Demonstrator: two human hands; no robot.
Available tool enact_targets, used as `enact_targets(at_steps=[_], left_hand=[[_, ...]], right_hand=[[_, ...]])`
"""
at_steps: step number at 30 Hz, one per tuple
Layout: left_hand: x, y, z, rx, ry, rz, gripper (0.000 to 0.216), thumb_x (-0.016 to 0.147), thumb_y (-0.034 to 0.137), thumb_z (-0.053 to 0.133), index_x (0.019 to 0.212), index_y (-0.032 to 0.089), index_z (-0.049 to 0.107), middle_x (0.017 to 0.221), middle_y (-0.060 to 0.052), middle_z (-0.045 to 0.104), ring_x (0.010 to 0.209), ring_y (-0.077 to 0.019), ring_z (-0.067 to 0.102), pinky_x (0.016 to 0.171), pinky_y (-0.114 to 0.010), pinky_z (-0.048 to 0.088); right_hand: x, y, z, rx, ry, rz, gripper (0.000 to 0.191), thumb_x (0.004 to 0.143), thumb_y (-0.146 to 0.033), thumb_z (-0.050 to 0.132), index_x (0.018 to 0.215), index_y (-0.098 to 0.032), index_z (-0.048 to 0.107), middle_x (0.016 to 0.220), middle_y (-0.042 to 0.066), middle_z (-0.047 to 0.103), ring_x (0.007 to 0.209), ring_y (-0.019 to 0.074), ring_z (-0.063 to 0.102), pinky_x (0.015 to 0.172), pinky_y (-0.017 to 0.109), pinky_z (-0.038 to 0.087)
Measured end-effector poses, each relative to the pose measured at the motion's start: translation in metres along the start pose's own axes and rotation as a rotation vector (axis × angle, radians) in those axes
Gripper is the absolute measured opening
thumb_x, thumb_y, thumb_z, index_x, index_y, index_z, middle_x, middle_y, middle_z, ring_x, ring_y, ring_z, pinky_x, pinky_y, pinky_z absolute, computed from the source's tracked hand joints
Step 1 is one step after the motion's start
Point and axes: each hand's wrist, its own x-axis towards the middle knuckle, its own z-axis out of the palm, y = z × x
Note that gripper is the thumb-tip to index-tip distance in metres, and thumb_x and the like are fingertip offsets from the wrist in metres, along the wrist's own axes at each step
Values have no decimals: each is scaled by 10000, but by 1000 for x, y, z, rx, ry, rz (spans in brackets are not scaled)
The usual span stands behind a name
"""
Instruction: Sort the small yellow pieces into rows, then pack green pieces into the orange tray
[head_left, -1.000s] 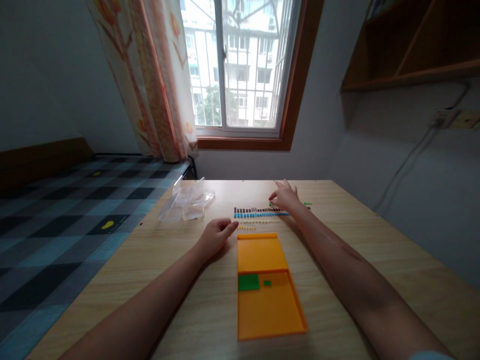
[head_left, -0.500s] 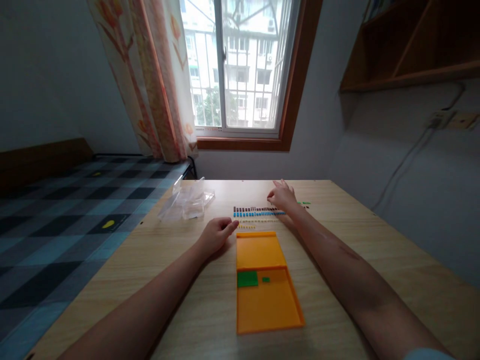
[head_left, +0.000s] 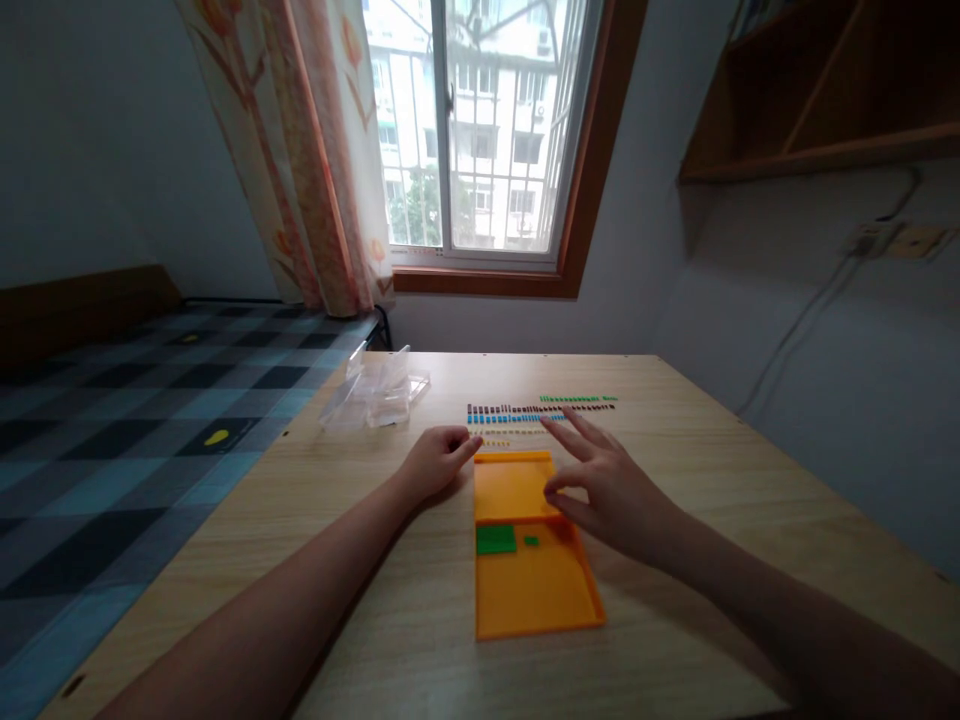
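Over the upper right part of an open orange box (head_left: 517, 590), my right hand (head_left: 607, 485) pinches thumb and index fingertip together, its other fingers stretched out. Whatever lies in that pinch is too small to make out. Inside the box's near half are a green plate (head_left: 496, 539) and a small green piece (head_left: 531, 541). My left hand (head_left: 439, 460) rests curled on the table, left of the box's far corner, with nothing visible in it. Its thumb tip is near a short row of yellow pieces (head_left: 496, 444).
Beyond the box run rows of tiny blue pieces (head_left: 491, 419), dark brown pieces (head_left: 495, 408) and green pieces (head_left: 574, 399). Clear plastic containers (head_left: 382, 393) are heaped at the table's back left. A bed with a checked cover (head_left: 225, 380) stands to the left.
My right hand has come back from the far rows to above the orange box, keeping its pinch. The green row is now uncovered. My left hand has stayed in place.
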Motion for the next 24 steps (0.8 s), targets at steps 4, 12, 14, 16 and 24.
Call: enact_targets(at_steps=[4, 12, 14, 16, 24], left_hand=[[-1, 1, 0, 37, 9, 11, 470, 880, 517, 508, 562, 195, 379, 546, 52, 363, 558, -109, 351, 555, -256, 261], [-2, 4, 1, 84, -6, 25, 452, 890, 484, 499, 560, 188, 409, 546, 45, 389, 562, -110, 360, 549, -254, 249], [-2, 5, 1, 90, -14, 33, 448, 892, 476, 502, 561, 186, 415, 543, 46, 394, 559, -109, 359, 548, -255, 249], [-3, 6, 1, 99, -21, 37, 444, 892, 467, 504, 560, 185, 417, 540, 46, 395, 557, -108, 354, 547, -256, 244], [-4, 7, 1, 96, -7, 42, 444, 892, 463, 499, 558, 185, 412, 533, 44, 396, 553, -111, 361, 543, -253, 251]], right_hand=[[-26, -14, 15, 47, -126, 8, 151, 787, -156, 742, 814, -287, 813, 1565, 55, 454, 1495, 404, 292, 1117, 659, 341], [-25, -18, 22, 17, -171, 24, 135, 849, -207, 702, 825, -273, 817, 1557, 73, 468, 1488, 404, 304, 1132, 666, 311], [-26, -16, 22, 21, -145, 6, 130, 852, -220, 711, 844, -291, 819, 1556, 62, 470, 1486, 401, 308, 1125, 670, 324], [-28, -12, 22, 19, -99, -33, 140, 853, -211, 716, 870, -304, 818, 1549, 50, 480, 1487, 397, 309, 1122, 675, 330], [-28, -1, 13, 3, -147, -285, 221, 912, -233, 658, 1045, -356, 785, 1584, 20, 432, 1521, 375, 236, 1175, 721, 154]])
